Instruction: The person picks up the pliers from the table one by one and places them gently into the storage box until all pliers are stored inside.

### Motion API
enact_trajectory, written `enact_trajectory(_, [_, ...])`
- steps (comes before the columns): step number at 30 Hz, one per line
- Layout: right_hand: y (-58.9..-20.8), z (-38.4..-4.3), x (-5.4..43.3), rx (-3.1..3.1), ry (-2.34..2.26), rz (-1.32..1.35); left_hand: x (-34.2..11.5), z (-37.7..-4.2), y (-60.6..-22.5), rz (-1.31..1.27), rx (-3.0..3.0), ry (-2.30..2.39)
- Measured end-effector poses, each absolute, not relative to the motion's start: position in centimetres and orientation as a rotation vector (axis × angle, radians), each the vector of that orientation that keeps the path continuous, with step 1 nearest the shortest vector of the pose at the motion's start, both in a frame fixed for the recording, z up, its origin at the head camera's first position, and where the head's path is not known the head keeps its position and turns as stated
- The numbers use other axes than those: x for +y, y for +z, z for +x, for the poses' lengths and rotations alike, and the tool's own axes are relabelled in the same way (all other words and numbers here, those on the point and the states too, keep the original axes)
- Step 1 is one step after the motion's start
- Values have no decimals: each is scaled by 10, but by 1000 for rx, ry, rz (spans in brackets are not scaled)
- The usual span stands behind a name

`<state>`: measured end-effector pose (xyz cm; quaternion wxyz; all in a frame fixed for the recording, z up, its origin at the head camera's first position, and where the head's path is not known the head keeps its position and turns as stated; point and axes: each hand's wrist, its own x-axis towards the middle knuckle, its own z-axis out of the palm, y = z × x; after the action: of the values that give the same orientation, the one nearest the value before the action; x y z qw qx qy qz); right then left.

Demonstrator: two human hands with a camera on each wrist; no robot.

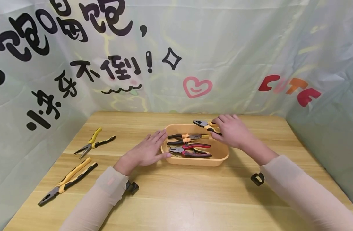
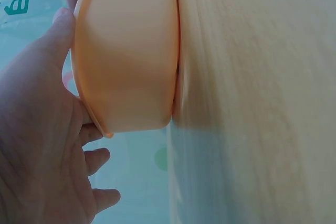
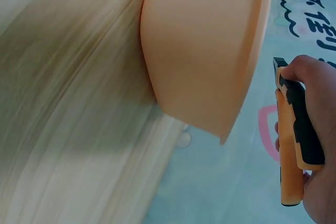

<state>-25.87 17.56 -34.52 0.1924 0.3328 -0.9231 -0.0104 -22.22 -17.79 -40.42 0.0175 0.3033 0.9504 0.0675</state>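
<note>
Fingers of your right hand (image 1: 232, 131) curl round the handles of the orange-and-black combination pliers (image 1: 205, 124), above the back-right rim of the orange plastic bin (image 1: 199, 162). Likely stiff, dense, head-heavy, hard to break; covers look grippy, so take both handles near the pivot. Your left hand (image 1: 146, 149), fingers spread, touches the bin's left end; bin's probably light, may slide. Red-and-black pliers (image 1: 191, 149) inside; long-nose pliers (image 1: 90, 145) left on the surface (image 1: 176, 199).

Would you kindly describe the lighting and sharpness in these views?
Head: pale glare on the near table, shadow below the right sleeve; left wrist: bluish cast on the backdrop, table grain soft; right wrist: shadow darkens the table beside the tub, while the held pliers look sharper than the wood grain.
</note>
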Motion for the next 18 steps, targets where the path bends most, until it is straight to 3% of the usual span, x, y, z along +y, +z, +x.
enact_trajectory(18, [-354,-261,144,-2688,-97,994,-178,-221,-404,940,2964,217])
